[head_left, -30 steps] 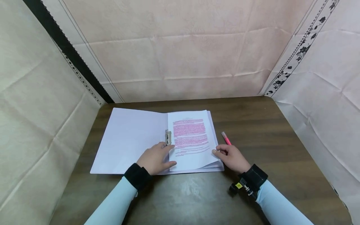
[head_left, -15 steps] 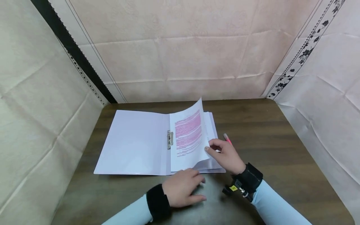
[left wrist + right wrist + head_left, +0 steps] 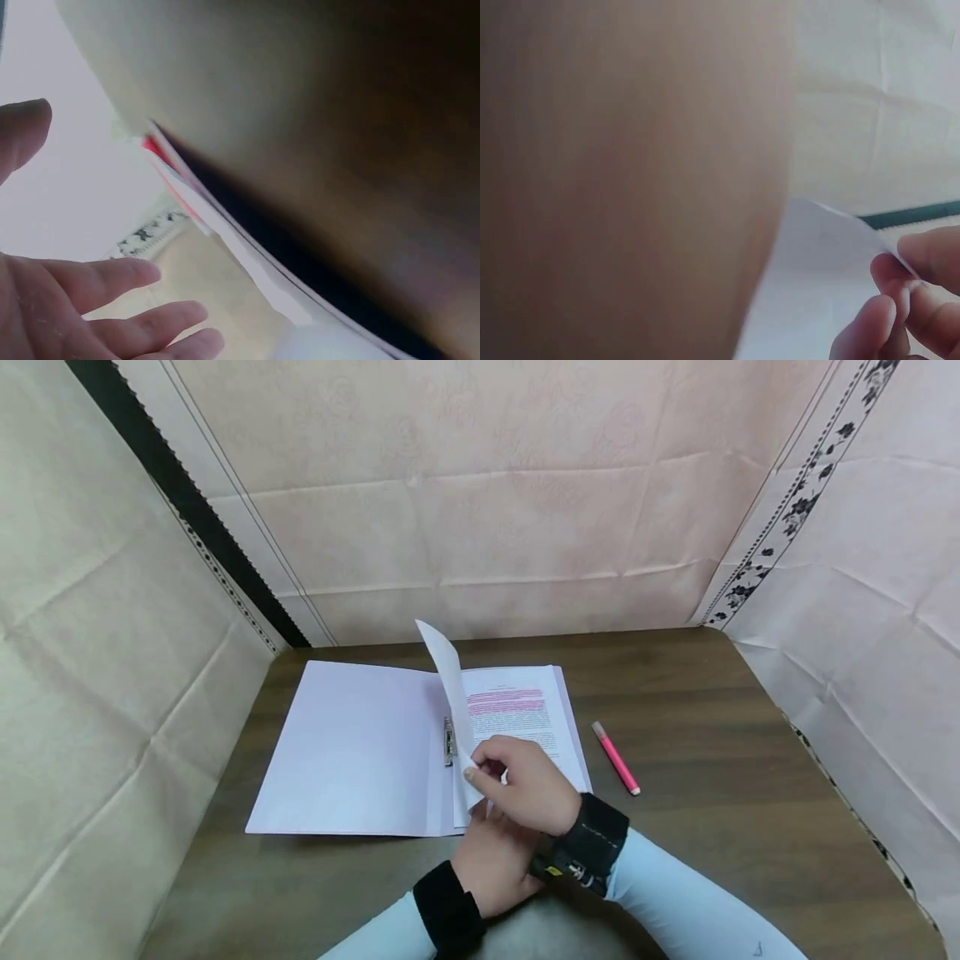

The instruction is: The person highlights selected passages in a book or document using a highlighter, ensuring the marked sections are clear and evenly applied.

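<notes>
A white ring binder (image 3: pixel 341 752) lies spread on the table, its metal clip (image 3: pixel 448 743) at the spine. Between thumb and fingers my right hand (image 3: pixel 528 785) pinches the lower outer corner of a sheet of paper (image 3: pixel 447 677), which stands curled up near the spine. The pinch also shows in the right wrist view, fingers (image 3: pixel 930 255) on the paper's edge. Below the sheet is a printed page (image 3: pixel 510 718) with pink-highlighted lines. My left hand (image 3: pixel 491 864) is at the binder's front edge, partly under the right; its fingers (image 3: pixel 112 281) look extended in the left wrist view.
A pink highlighter (image 3: pixel 618 762) lies on the wooden table (image 3: pixel 712 760) right of the binder. Pale cloth walls (image 3: pixel 480 527) surround the table at the back and both sides.
My right hand has carried the sheet's corner leftward, lifting the sheet and uncovering the page below. The left hand has moved from the page by the spine to the front edge.
</notes>
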`<action>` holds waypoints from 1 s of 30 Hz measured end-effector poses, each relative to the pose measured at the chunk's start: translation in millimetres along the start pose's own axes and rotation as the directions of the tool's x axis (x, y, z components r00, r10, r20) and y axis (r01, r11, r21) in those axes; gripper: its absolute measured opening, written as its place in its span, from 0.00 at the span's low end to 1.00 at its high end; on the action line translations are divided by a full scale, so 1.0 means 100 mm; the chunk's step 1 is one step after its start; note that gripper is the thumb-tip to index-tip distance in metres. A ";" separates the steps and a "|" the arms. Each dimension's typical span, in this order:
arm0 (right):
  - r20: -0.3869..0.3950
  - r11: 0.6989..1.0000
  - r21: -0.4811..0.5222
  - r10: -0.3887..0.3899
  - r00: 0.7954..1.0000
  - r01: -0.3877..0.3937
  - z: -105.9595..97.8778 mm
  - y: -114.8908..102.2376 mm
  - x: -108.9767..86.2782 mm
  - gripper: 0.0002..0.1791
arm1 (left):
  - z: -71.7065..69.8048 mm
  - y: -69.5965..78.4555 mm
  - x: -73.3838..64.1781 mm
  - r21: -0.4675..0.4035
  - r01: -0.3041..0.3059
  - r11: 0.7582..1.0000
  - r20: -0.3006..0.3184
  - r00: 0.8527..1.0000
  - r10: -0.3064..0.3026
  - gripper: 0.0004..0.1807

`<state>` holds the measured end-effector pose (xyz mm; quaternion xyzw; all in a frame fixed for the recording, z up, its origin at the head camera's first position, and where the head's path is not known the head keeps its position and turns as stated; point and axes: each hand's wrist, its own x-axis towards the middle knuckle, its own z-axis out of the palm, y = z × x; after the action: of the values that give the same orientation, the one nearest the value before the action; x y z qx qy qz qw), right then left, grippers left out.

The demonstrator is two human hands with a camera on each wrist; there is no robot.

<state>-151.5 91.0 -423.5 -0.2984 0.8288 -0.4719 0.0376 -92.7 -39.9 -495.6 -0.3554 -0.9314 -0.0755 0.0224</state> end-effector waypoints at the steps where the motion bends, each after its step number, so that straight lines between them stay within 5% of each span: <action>1: 0.012 1.000 -0.006 -0.005 1.000 0.005 0.04 -0.01 0.01 0.05 | 0.02 -0.01 -0.01 0.026 -0.003 1.000 -0.025 1.000 0.003 0.40; 7: 0.098 0.993 -0.107 -0.045 0.994 0.056 0.25 -0.09 0.09 0.03 | 0.00 -0.04 -0.05 -0.088 0.040 0.995 -0.086 0.995 -0.047 0.19; 12: 0.133 0.990 -0.113 -0.064 0.989 0.079 0.28 -0.08 0.09 0.05 | -0.06 -0.12 -0.05 -0.131 0.134 0.982 -0.072 0.987 -0.144 0.21; 18: 0.053 0.999 -0.051 0.021 0.998 -0.018 0.12 0.26 -0.02 0.11 | -0.02 -0.28 0.01 0.053 0.216 0.975 -0.028 0.976 -0.214 0.42; 21: 0.006 0.974 -0.193 0.119 0.993 -0.116 0.05 0.48 -0.09 0.13 | -0.01 -0.40 0.02 0.123 0.257 0.958 0.012 0.965 -0.261 0.44; 25: 0.033 0.893 -0.386 0.263 0.964 -0.230 0.02 0.68 -0.21 0.18 | -0.03 -0.57 0.02 0.163 0.270 0.949 0.030 0.960 -0.278 0.41; 30: 0.121 0.872 -0.440 0.293 0.948 -0.214 0.03 0.81 -0.34 0.20 | -0.13 -0.77 0.00 0.195 0.268 0.943 0.089 0.953 -0.289 0.38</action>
<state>-159.8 137.4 -497.5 -0.2300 0.9359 -0.2431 0.1104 -143.6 -98.5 -492.1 -0.2202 -0.9750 0.0279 -0.0109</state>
